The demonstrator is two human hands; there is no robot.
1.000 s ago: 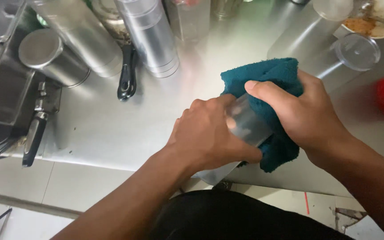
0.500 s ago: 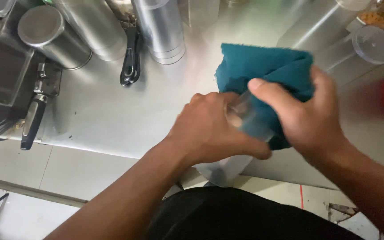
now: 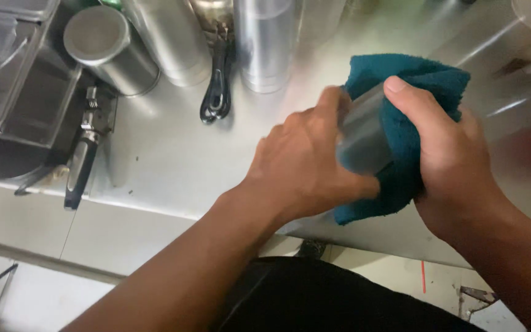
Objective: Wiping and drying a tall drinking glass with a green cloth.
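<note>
Far left, a lidded metal canister (image 3: pixel 102 46) and black-handled tool (image 3: pixel 81 166) lie on the steel counter (image 3: pixel 167 160). Left hand (image 3: pixel 302 163) fingers curled tight around a metal cup (image 3: pixel 364 138), held above the counter edge. Right hand (image 3: pixel 444 141) presses a teal cloth (image 3: pixel 401 123) against it, thumb over the top.

Honestly nothing here counts as a package, label, sign or screen. No boxes, no wrappers, no stickers, no display anywhere on the steel surface (image 3: pixel 173 160), and the bare metal tumblers standing on it carry no labels that I can make out. The far right corner of the surface is too blurry to tell.
</note>
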